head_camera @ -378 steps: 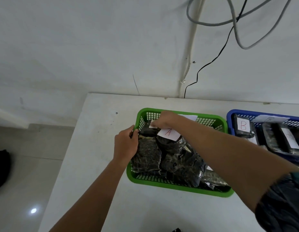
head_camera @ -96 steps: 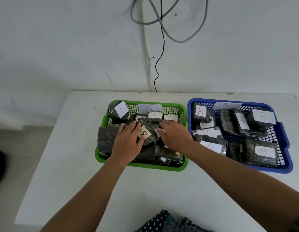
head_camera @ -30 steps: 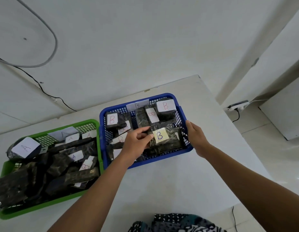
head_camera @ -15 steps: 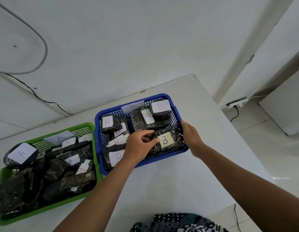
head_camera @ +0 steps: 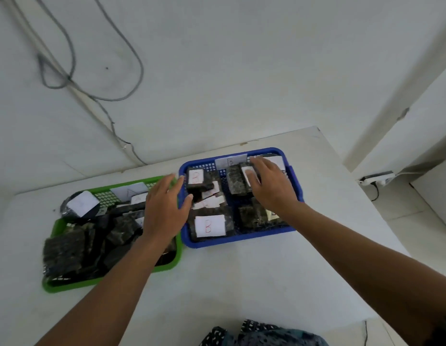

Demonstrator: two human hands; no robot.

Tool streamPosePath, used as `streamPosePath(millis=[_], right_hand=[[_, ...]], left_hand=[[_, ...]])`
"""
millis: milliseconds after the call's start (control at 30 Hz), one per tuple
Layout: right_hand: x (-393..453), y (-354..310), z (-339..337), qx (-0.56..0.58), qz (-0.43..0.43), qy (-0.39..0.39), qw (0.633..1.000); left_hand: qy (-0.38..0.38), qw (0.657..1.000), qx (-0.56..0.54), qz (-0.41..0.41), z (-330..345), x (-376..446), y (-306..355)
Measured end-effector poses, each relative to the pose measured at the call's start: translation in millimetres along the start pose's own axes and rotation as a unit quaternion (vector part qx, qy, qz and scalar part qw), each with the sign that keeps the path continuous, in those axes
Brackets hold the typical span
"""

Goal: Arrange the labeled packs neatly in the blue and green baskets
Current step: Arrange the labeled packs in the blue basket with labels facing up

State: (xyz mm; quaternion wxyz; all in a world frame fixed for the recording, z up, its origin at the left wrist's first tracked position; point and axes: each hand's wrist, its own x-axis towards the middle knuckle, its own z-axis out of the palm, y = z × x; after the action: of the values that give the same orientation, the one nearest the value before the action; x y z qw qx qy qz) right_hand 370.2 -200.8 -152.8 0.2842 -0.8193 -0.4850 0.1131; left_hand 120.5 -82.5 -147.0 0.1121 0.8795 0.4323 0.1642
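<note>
**Both hands released from the yellow-labelled pack, now spread over the two baskets**

Since half a second ago, both hands are lifting off the yellow-labelled pack [head_camera: 263, 214], which is now lying at the blue basket's [head_camera: 238, 240] near right corner, half hidden under the right forearm. Left hand [head_camera: 164, 209] is hovering flat and open, fingers spread, across the gap where the green basket [head_camera: 112, 280] and blue basket are standing side by side; it is gripping nothing. Right hand [head_camera: 271, 187] is resting palm down, fingers extended, on a white-labelled pack [head_camera: 238, 182] toward the blue basket's far edge; whether it is pressing or merely touching cannot be told. Two baskets are sitting on the white table [head_camera: 254, 283], near its far edge. In the blue basket, three red "B" labels are reading clearly, the largest on a pack [head_camera: 209, 226] at the near left corner; further packs are overlapping and cannot be counted reliably. Dark packs [head_camera: 67, 248] are piling in the green basket, spilling over its left edge.
</note>
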Motion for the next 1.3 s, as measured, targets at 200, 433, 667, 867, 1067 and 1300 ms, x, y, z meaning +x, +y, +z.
streamPosePath(millis=[200,433,667,867,1067,1300], right_hand=[[-2.2,-91.5,57.5,0.002,-0.141,-0.074,0.987],[-28.4,-161.0,117.7,-0.002,-0.245,-0.164,0.956],[-57.3,-162.8,143.6,-0.061,-0.301,-0.29,0.906],[-61.4,-158.8,146.8,0.083,-0.195,-0.282,0.936],[-44.3,-179.4,121.6,0.463,0.207,-0.31,0.804],[-36.2,-172.9,109.5,0.437,0.18,-0.304,0.827]], left_hand=[[0.017,0.997,0.076,-0.031,-39.5,-41.9,-68.3],[-0.006,0.995,0.082,-0.058,-55.1,-91.6,-127.5],[-0.056,0.998,0.011,-0.011,-47.2,-124.5,-153.9],[-0.077,0.99,-0.098,-0.066,-45.0,-128.9,-152.2],[-0.042,0.922,-0.327,-0.203,-59.0,-86.2,-119.9],[-0.035,0.825,-0.492,-0.277,-49.1,-60.2,-97.0]])
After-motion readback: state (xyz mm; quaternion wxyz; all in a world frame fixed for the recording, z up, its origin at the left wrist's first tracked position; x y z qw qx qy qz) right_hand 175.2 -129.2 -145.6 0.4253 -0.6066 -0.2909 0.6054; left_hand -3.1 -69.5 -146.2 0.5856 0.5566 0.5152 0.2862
